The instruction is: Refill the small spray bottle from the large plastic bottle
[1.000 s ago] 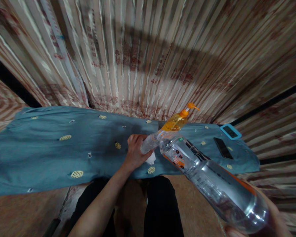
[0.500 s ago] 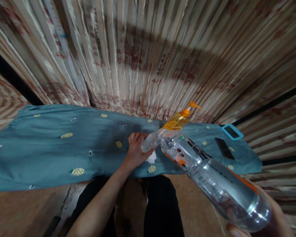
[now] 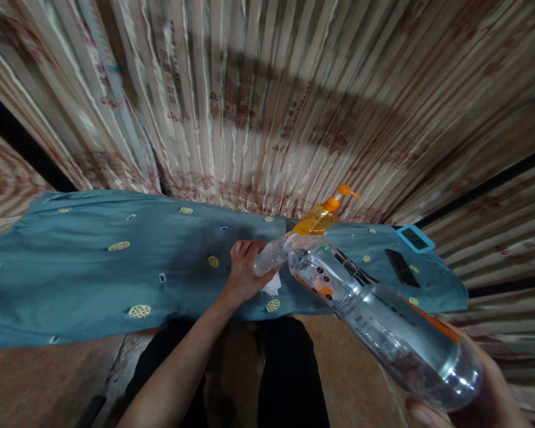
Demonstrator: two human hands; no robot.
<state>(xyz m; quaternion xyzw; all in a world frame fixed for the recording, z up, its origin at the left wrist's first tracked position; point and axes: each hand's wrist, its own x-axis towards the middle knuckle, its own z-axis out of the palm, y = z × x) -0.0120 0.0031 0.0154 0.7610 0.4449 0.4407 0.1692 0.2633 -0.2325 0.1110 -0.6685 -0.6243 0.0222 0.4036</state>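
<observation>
My left hand (image 3: pixel 245 270) is wrapped around a small clear plastic bottle (image 3: pixel 267 257), low over the cloth. From the right, my right hand (image 3: pixel 485 386) grips a large clear plastic bottle (image 3: pixel 383 321) near its base. This bottle, with a grey, black and orange label, is tilted so its neck end points down and left toward the small bottle's top. Their mouths meet or overlap in view; I cannot tell whether they touch. A white tissue (image 3: pixel 273 285) lies beside my left hand. Just behind the bottles stands a pump bottle (image 3: pixel 315 221) of yellow-orange liquid.
A blue-green cloth with pineapple prints (image 3: pixel 84 273) covers the narrow table. On its right part lie a black phone (image 3: pixel 401 267) and a blue-framed device with a dark screen (image 3: pixel 415 238). A pleated patterned curtain (image 3: pixel 249 119) hangs close behind, with dark bars at both sides.
The whole view has shifted slightly. Both hands keep their grips, and the two bottles stay in nearly the same position relative to each other.
</observation>
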